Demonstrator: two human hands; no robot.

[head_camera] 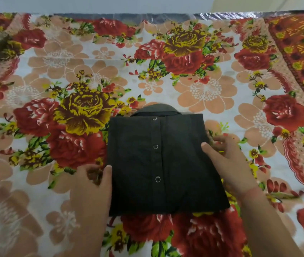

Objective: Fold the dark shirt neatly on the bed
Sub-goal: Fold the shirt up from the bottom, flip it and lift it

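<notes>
The dark shirt [158, 164] lies folded at 6 o'clock on the bed [166, 86]; left hand [91, 182] and right hand [227, 160] pinch its 9 and 3 o'clock edges, each grip thumb-on-top; uneven lifting could spill the folds.

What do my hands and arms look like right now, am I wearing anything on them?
The left hand and right hand are bare: no gloves, and no ring, watch or bracelet shows. Both forearms are uncovered to the frame's edge, no sleeve in view. Blur hides fine detail.
</notes>
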